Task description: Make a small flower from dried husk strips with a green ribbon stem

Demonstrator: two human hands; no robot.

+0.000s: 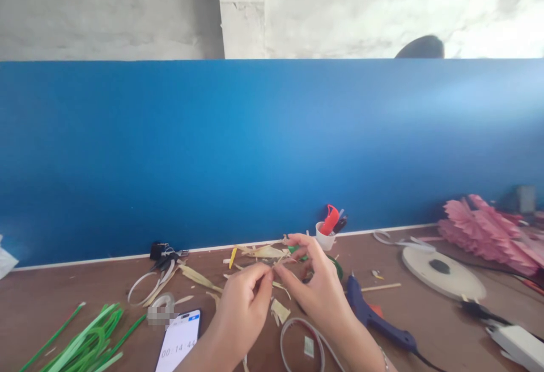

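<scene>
In the head view, both hands meet low in the middle of the frame, just above the brown table [63, 298]. The left hand [244, 301] and the right hand [318, 290] each have thumb and forefinger pressed together on a thin pale strip [272, 269], which is held between the two sets of fingertips. It is too small to make out further.

Just behind the hands, more straw-coloured scraps [263, 252] lie scattered. At the bottom edge, left of the left wrist, is a phone [178, 345] showing a timer. A bundle of green strips [89, 343] fills the lower left corner.

Right of the right hand lies a blue glue gun [376, 322]. Behind it, a white cup [324, 240] stands against the blue partition [272, 151]. Pink paper fans [488, 236] sit at the far right.
</scene>
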